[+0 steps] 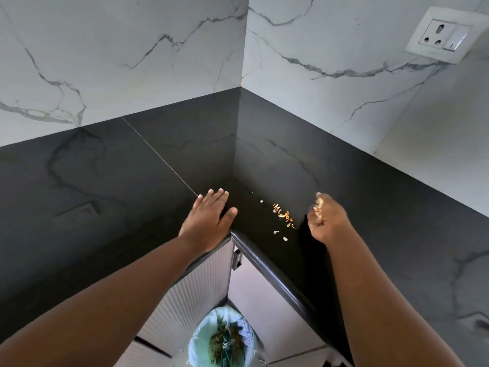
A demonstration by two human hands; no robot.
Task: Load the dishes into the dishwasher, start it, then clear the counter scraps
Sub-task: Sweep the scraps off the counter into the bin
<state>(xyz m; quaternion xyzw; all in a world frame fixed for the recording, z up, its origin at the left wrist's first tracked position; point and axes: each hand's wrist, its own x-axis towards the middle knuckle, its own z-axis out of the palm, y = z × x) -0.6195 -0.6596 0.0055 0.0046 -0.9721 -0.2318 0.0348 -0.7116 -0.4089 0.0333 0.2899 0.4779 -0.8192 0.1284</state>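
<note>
The work area is the inner corner of an L-shaped black stone countertop, backed by white marble-pattern wall tiles.

Left hand: laid palm down on the countertop at the inside corner edge, fingers straight and together, thumb spread toward the right. It grasps nothing.

Right hand: raised just above the countertop, fingers curled inward around a small bunch of pale and orange food scraps (some pieces show between the fingertips at the top of the fist).

Loose scraps: a short scatter of orange and whitish peel bits lies on the countertop between the two hands, nearer the right hand. A few separate white pieces lie just below the main cluster, close to the counter's front edge.

Waste bin: stands on the floor below the corner, lined with a pale bag and containing greenish-brown vegetable waste.

Cabinet fronts: ribbed white panels sit under the counter on the left; a plain door with a dark handle sits on the right.

Wall socket: a white plate with switch is mounted on the right wall, upper corner.
</note>
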